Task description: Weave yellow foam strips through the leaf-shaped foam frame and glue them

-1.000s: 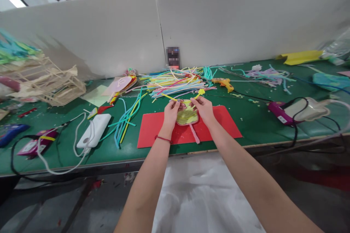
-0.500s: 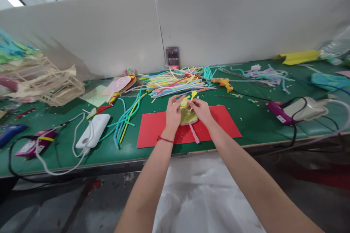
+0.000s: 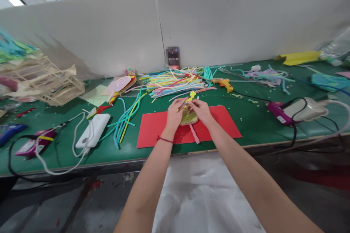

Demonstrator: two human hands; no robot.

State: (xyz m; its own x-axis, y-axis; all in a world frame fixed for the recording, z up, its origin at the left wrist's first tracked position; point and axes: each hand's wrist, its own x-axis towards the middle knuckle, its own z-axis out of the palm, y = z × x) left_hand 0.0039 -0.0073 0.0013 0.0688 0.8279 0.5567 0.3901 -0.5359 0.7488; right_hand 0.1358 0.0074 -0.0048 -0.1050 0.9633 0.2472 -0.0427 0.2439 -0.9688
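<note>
Both hands are pinched together over a red sheet at the bench's front. My left hand and my right hand hold a small yellow piece, its bent upper end standing above the fingertips. Just beneath them lies a yellow-green fan-shaped piece with a pink stick handle pointing toward me. The fingers hide part of the fan shape and the lower end of the yellow piece.
Behind the hands lies a pile of coloured fuzzy sticks, with an orange glue gun on its right. Several loose sticks and a white power bank are at left. A purple box with cables sits at right.
My two hands have drawn closer together. The yellow piece, earlier at the right fingers, now sits between both hands, and the left fingertips have come in to it.
</note>
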